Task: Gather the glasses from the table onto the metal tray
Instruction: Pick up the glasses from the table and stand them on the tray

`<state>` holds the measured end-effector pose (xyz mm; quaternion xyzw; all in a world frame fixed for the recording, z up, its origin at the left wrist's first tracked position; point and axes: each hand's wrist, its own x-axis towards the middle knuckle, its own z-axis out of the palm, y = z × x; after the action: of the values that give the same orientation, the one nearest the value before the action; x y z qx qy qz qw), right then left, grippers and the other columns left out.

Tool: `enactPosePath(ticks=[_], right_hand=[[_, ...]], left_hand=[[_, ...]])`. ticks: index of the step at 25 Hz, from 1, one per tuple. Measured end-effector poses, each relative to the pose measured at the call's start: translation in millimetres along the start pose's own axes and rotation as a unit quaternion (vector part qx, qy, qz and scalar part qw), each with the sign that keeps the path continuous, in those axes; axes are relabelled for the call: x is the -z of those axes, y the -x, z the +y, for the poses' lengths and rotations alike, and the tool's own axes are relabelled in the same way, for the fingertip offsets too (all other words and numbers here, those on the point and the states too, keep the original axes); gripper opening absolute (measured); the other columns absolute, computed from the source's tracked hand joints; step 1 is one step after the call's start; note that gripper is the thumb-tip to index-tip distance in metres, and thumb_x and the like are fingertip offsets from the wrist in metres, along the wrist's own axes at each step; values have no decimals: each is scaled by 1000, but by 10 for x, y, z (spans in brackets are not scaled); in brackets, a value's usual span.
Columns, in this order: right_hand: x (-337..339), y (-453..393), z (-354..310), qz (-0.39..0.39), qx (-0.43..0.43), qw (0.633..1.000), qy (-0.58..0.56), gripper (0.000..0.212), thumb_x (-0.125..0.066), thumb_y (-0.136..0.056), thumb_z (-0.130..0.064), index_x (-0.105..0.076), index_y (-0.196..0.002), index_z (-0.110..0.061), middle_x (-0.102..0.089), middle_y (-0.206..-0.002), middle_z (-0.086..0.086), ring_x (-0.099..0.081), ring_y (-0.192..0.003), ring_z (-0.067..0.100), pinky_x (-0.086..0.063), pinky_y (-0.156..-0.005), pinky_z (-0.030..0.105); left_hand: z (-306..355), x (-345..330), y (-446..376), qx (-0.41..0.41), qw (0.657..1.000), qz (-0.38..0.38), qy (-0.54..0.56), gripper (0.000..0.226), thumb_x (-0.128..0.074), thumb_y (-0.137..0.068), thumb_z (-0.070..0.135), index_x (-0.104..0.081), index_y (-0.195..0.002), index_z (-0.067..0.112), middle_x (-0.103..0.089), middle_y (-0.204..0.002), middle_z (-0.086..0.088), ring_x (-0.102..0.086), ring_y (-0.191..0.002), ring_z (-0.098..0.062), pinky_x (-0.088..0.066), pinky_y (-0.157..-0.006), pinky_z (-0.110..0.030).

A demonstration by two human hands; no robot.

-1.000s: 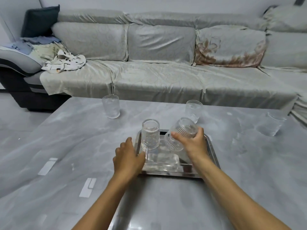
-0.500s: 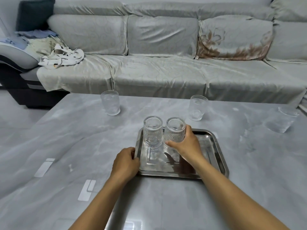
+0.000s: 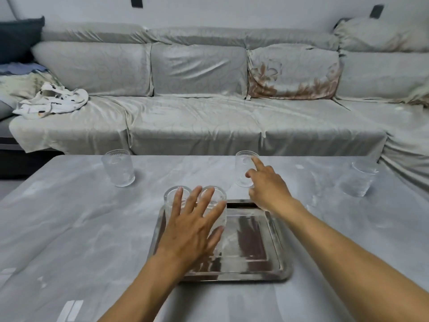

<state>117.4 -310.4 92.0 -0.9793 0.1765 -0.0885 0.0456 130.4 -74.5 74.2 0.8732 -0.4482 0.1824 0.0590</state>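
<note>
A square metal tray [image 3: 276, 249] lies on the grey marble table. Two ribbed clear glasses, one to the left [image 3: 170, 201] and one to the right [image 3: 220, 205], stand side by side in its far left corner. My left hand [image 3: 192, 228] is spread open in front of them, fingers against their sides. My right hand [image 3: 267, 184] is open beyond the tray, its forefinger touching a third glass [image 3: 242, 168] on the table. Another glass [image 3: 118, 168] stands at the far left, and one more [image 3: 358, 180] at the far right.
A long grey sofa [image 3: 209, 122] runs along the table's far edge, with a crumpled white cloth [image 3: 53, 103] on its left seat. White tape marks [image 3: 69, 310] are stuck on the table's near left.
My right hand let go of the second glass on the tray and reached out to the glass beyond it. My left hand left the tray's edge and spread against the two glasses.
</note>
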Motion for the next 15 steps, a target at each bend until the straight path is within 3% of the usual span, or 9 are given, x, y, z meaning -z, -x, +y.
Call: enactPosePath(ticks=[2, 5, 7, 10, 12, 15], right_hand=[[-51, -263, 64, -37, 8, 998, 40, 34, -51, -80, -1, -59, -112, -11, -15, -162, 2, -44, -123, 33, -45, -87, 40], [-162, -474, 133, -81, -37, 996, -30, 37, -51, -79, -4, -57, -115, -8, -39, -148, 4, -54, -113, 32, -49, -88, 40], [-201, -439, 167, -52, -44, 995, -78, 37, -53, -79, -5, -55, -116, -8, -52, -132, 4, -57, -106, 30, -49, -87, 39], [-94, -155, 248, 38, -2, 983, -182, 29, -63, -81, -11, -64, -110, -7, -54, -125, 0, -57, -108, 24, -46, -92, 37], [123, 158, 277, 81, 2, 950, -301, 27, -73, -79, -17, -68, -104, -12, -56, -118, -5, -60, -103, 18, -47, -88, 28], [499, 757, 132, 83, -1, 849, -522, 27, -83, -71, -24, -74, -96, -22, -60, -114, -15, -67, -94, 11, -52, -78, 18]], left_hand=[[-74, -115, -15, 15, 1000, -14, 18, 51, -49, -90, 45, -44, -140, 33, -47, -147, -7, -43, -135, -32, -29, -111, -58], [-105, -255, 14, 25, 999, -19, 41, 56, -47, -89, 45, -35, -143, 37, -44, -150, -4, -40, -137, -30, -31, -111, -54], [-100, -263, 11, 31, 998, -29, 46, 57, -44, -90, 47, -29, -145, 40, -37, -154, -3, -32, -142, -28, -22, -116, -53], [-42, -165, 48, 45, 998, -25, 42, 61, -38, -92, 48, -17, -148, 41, -15, -161, 1, -7, -148, -24, 6, -118, -51], [49, -43, 146, 82, 994, 3, 79, 64, -45, -89, 44, -22, -148, 35, -19, -161, -1, -9, -148, -23, 9, -118, -48], [231, 210, 360, 165, 946, 77, 268, 72, -62, -79, 38, -32, -144, 32, -41, -149, 7, -35, -137, -13, -19, -116, -34]])
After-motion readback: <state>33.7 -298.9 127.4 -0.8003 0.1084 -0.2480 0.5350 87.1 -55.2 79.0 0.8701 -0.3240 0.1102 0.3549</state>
